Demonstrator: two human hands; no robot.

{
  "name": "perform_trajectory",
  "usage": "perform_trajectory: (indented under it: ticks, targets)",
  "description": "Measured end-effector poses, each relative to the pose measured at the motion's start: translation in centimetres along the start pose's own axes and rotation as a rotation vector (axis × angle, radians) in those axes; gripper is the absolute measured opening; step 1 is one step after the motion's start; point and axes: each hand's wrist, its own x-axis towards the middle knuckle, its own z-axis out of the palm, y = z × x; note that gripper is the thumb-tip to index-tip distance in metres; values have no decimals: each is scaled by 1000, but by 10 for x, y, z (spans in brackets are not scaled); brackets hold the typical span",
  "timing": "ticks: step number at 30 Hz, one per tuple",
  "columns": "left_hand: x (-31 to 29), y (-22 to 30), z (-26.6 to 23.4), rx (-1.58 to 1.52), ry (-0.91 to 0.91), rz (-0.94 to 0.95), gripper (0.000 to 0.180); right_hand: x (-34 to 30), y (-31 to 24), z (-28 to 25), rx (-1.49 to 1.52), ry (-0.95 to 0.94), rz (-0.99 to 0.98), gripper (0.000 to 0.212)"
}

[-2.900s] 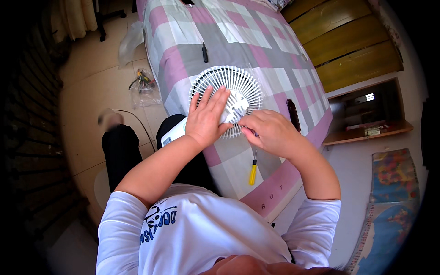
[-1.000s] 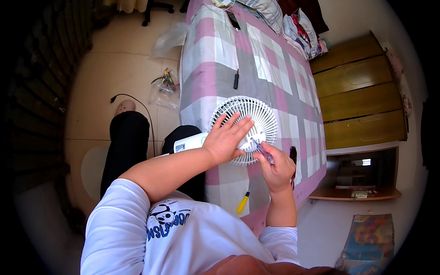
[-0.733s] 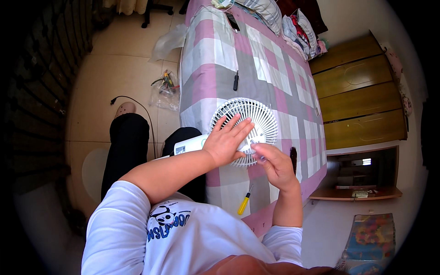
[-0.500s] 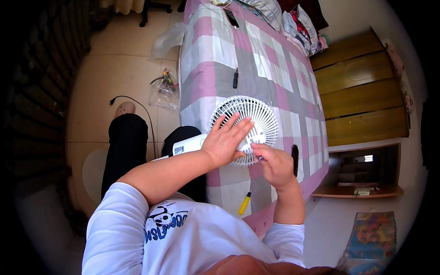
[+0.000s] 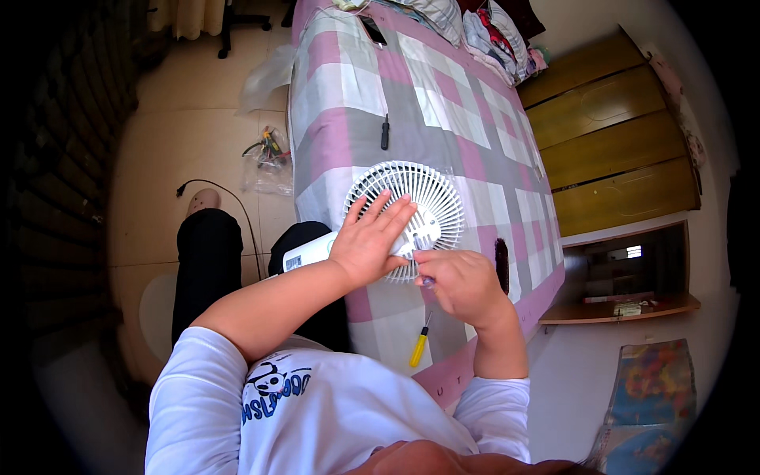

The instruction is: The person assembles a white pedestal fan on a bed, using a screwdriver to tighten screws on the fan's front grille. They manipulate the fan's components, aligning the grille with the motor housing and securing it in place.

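Note:
A small white fan (image 5: 449, 207) lies on the bed, its round slatted grille facing up and its white base (image 5: 309, 252) reaching left towards my leg. My left hand (image 5: 366, 241) rests flat across the grille with its fingers spread. Close beside it, my right hand (image 5: 459, 283) is closed around a small screwdriver (image 5: 428, 281); its purplish handle end shows below my fingers, and its tip is hidden at the middle of the fan. A yellow-handled screwdriver (image 5: 419, 350) lies nearer to me, and a black screwdriver (image 5: 385, 133) lies beyond the fan.
The bed (image 5: 340, 127) has a checked pink, grey and white cover. A phone (image 5: 372, 32) and folded clothes are at its far end. A dark oblong thing (image 5: 502, 265) lies right of my hand. On the floor are a bag of tools (image 5: 269, 162) and a black cord (image 5: 229, 176).
The whole view has shifted slightly, so the bed and fan sit further left. My left hand stays on the grille; my right hand has turned a little around the screwdriver.

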Motion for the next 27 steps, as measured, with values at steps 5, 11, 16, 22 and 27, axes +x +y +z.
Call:
perform_trajectory:
  ticks: [5,11,16,22,27]
  targets:
    - [0,1,3,10,27,8,92,1,-3,18,-125,62,-80,28]
    - [2,3,2,-20,23,-3,91,-14,-9,52,-92,469,115,31]
    - [1,2,0,44,18,-3,93,2,-9,20,-65,153,32,29]
    - [2,1,4,41,11,2,89,5,0,21,-77,164,-73,23]
    - [3,1,4,64,11,1,85,-1,-4,45,-191,381,11,21]
